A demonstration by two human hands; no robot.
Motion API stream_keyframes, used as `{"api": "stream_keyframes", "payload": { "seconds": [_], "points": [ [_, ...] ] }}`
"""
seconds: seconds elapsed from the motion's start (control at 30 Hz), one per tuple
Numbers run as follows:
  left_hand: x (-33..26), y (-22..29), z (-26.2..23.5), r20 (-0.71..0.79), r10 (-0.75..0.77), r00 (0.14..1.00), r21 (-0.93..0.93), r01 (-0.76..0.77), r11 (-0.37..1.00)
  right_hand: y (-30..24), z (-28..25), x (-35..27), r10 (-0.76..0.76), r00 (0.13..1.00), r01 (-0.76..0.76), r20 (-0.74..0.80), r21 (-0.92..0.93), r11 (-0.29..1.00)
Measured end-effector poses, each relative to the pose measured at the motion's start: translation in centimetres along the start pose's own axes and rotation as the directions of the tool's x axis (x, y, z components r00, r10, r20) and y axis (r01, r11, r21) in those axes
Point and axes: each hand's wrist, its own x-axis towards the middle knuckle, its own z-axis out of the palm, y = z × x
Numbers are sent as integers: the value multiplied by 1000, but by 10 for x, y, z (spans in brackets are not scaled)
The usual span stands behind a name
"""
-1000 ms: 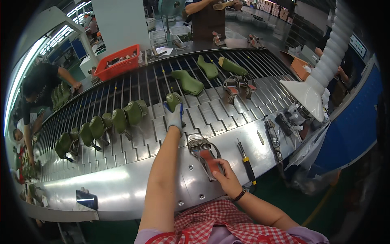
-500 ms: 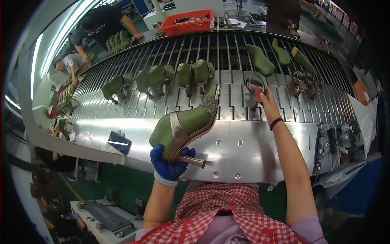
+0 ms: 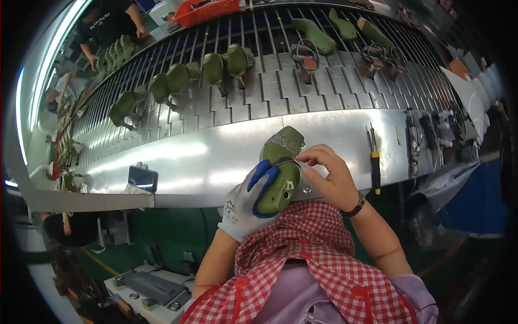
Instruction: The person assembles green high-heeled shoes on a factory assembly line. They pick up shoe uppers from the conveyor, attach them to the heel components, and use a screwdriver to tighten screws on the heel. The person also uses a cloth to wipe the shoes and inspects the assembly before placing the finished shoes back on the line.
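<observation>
My left hand point(image 3: 249, 200), in a white glove with blue fingertips, grips a green shoe last point(image 3: 280, 171) from below and holds it close to my chest, over the front edge of the steel bench point(image 3: 205, 156). A grey rough patch shows at the last's far end. My bare right hand point(image 3: 329, 175), with a bead bracelet at the wrist, rests its fingers on the right side of the same last, pinching at its edge.
Behind the bench runs a slatted conveyor point(image 3: 280, 102) carrying several green lasts point(image 3: 216, 67) and metal shoe holders point(image 3: 305, 55). A yellow-handled tool point(image 3: 375, 162) and a phone point(image 3: 142, 178) lie on the bench. A red crate point(image 3: 208, 9) and other workers point(image 3: 116, 24) are at the far side.
The green last came down from a raised, side-on position to my chest. My right hand left the holder on the conveyor and came back to the last. The view tilted downward.
</observation>
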Motion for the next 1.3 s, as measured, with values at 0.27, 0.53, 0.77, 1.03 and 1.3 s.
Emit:
{"api": "stream_keyframes", "payload": {
  "seconds": [0.27, 0.53, 0.77, 1.03, 1.3],
  "points": [
    [4, 17, -4, 50, 16, 999, 90, -20, 996, -25, 5, -29, -147, 989, 150, 36, -334, 931],
    [10, 26, -4, 25, 22, 999, 69, -24, 997, -23, 3, -35, -237, 971, 200, -42, -409, 890],
    [9, 47, -9, 69, -15, 997, 122, 7, 993, -23, -6, -30, -257, 966, 242, 19, -412, 878],
    [4, 44, -7, -3, -12, 1000, 103, 12, 995, -29, 0, -31, -352, 936, 312, -24, -414, 855],
    [2, 32, -5, 1, 7, 1000, 108, -7, 994, -28, 6, -31, -305, 952, 274, -11, -409, 870]
  ]
}}
